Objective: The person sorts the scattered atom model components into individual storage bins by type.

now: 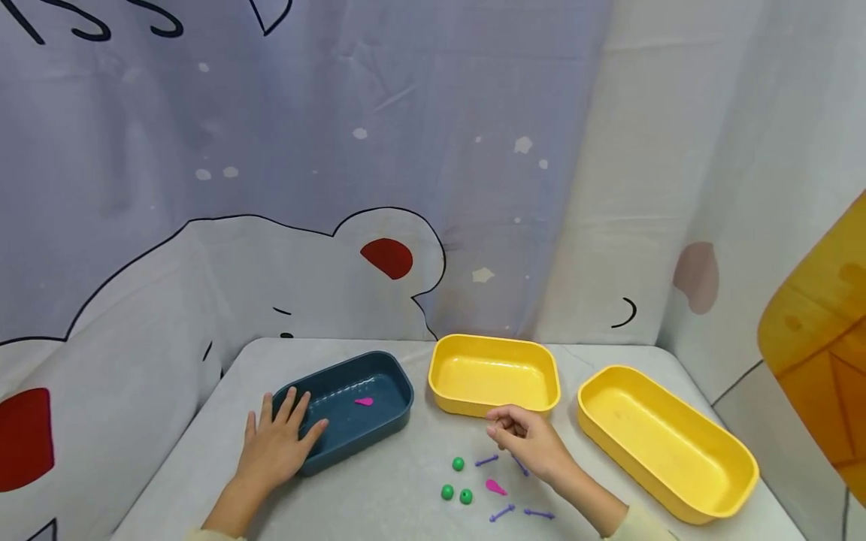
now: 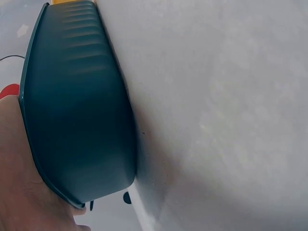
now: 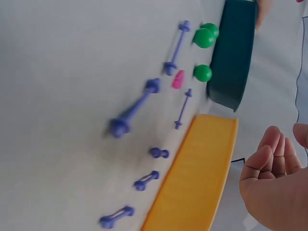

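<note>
My left hand [image 1: 271,453] rests on the near-left end of a dark blue bin [image 1: 386,429], its fingers spread over the rim. A small pink teardrop-shaped piece [image 1: 364,402] lies inside that bin. My right hand [image 1: 533,445] hovers over the table, just in front of the middle yellow bin [image 1: 467,406]. Its fingers [image 3: 278,149] are loosely bent, with nothing visible between them and the thumb. Below and left of it lie green beads [image 1: 447,492], another pink teardrop piece [image 1: 495,487] and several purple dumbbell-shaped sticks [image 1: 502,513]. Some sticks are hidden by the right hand in the head view.
A second yellow bin [image 1: 666,436] stands at the right, angled toward the table's right edge. All three bins sit on a pale tabletop [image 1: 379,503]. Behind and beside it hangs a printed curtain [image 1: 304,150]. The loose small pieces lie between the bins.
</note>
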### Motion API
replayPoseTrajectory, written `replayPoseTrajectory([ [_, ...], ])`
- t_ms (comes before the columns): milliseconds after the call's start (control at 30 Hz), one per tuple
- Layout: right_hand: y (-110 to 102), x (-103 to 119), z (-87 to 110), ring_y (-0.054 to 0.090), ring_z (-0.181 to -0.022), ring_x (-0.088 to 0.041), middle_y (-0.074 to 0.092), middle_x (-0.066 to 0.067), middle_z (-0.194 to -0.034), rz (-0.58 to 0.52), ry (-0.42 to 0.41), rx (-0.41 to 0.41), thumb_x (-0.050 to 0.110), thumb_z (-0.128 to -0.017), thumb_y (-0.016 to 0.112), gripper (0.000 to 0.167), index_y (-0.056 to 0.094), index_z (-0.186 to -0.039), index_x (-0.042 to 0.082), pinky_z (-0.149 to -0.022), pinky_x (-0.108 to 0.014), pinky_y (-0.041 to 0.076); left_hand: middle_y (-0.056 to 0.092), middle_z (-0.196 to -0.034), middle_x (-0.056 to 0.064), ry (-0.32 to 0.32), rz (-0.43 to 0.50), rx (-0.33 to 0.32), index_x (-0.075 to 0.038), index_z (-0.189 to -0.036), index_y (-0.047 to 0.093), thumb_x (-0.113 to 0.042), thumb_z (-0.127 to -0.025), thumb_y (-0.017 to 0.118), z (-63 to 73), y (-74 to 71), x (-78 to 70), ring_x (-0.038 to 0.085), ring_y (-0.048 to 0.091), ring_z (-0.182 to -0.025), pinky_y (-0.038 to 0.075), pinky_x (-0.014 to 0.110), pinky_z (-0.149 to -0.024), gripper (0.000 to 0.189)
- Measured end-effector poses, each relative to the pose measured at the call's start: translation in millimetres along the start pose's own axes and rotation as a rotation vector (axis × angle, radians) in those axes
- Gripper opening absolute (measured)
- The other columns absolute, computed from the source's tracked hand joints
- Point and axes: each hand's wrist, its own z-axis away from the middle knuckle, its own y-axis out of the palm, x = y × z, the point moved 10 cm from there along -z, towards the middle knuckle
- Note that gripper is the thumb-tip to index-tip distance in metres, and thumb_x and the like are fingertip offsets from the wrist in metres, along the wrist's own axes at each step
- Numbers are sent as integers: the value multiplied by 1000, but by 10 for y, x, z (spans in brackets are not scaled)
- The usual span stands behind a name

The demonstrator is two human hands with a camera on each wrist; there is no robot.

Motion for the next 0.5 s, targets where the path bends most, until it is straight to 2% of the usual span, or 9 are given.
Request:
replayPoseTrajectory([
  [233, -25, -116, 146, 56, -66, -6, 64, -3, -83, 28, 7, 13, 21, -95, 72, 28, 68, -116, 3, -56, -20, 45, 20, -165, 25, -3, 5, -3, -9, -159, 32, -64, -102, 39, 17, -5, 8, 59, 1, -148, -4, 77, -112, 80],
  [500, 12, -275, 230, 57, -68, -4, 66, -2, -84, 67, 16, 28, 18, -94, 73, 27, 69, -113, 0, -61, -20, 50, 17, -166, 25, -1, 3, -12, -7, -161, 26, -65, -102, 39, 16, -5, 5, 58, 0, -149, -4, 76, -113, 83],
])
